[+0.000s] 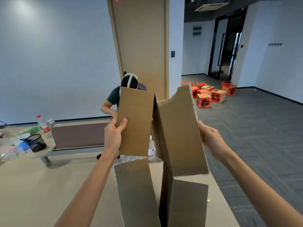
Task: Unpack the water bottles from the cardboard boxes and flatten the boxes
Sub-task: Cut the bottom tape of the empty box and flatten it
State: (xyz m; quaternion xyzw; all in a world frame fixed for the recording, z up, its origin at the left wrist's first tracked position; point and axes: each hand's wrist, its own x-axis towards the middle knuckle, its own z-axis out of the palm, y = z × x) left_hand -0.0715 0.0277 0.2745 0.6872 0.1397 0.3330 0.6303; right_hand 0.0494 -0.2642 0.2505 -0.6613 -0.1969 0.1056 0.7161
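The cardboard box (178,136) is held up in the air over the counter (41,185), opened out so its plain brown inner faces turn toward the camera. Two upper panels meet at a fold in the middle, and two lower flaps hang down toward the near edge of the counter. The top of the right panel is torn and ragged.

The left grip (113,135) clasps the outer edge of the left panel, thumb pressed on the inner face and fingers hidden behind the cardboard. The right grip (211,140) holds the outer edge of the right panel, fingers curled round it.

Through the gap under the left panel, clear water bottles (151,149) stand on the counter just behind the box, mostly hidden by it.

Across the counter a second person (113,97) sits with head bowed, largely covered by the left panel. A brown divider (78,135) stands on the counter beside them. Further left lie a tipped black mesh cup (36,143), a red-capped bottle (42,123) and blurred clutter.

A wooden door (141,46) rises behind the seated person. To the right, well apart from the counter, a cluster of red boxes (203,99) sits on the grey floor (254,128).
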